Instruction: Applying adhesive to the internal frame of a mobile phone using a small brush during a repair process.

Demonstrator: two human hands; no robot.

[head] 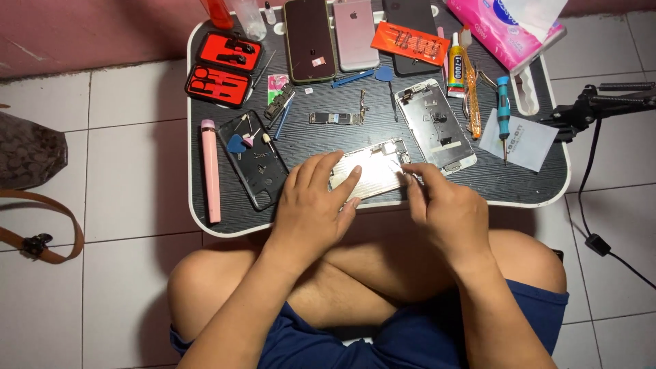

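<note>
A: Starting at the left of the small black lap table (205,225), what's lying there?

B: A pink pen-shaped tool (210,171) is lying along the edge, and beside it a black phone case (256,164) is serving as a tray for a blue pick and small bits (handy for keeping tiny parts from rolling off, I'd judge). Above those, a red-lined tool kit (224,67) is sitting open.

A: And the hands?

B: The left hand (314,205) is lying flat, fingers spread, pressing down on the opened phone panel (372,171) at the table's near edge, probably to keep it from sliding. The right hand (444,205) is curling at the panel's right end, fingertips pinched together on something small there; what exactly it's pinching I can't tell.

A: So the panel is right in front of the person?

B: Yes, it's sitting between both hands, just above the crossed legs, reflecting light off its metal back.

A: Further right?

B: Another stripped phone housing (437,126) is lying tilted just behind the right hand, with a logic board (335,118) to its left. A glue tube (456,65), a blue screwdriver (503,113) and a grey cloth (526,143) are waiting near the right edge. Along the back, three phones (355,34) are lying side by side, and a pink tissue pack (506,31) is overhanging the corner.
</note>
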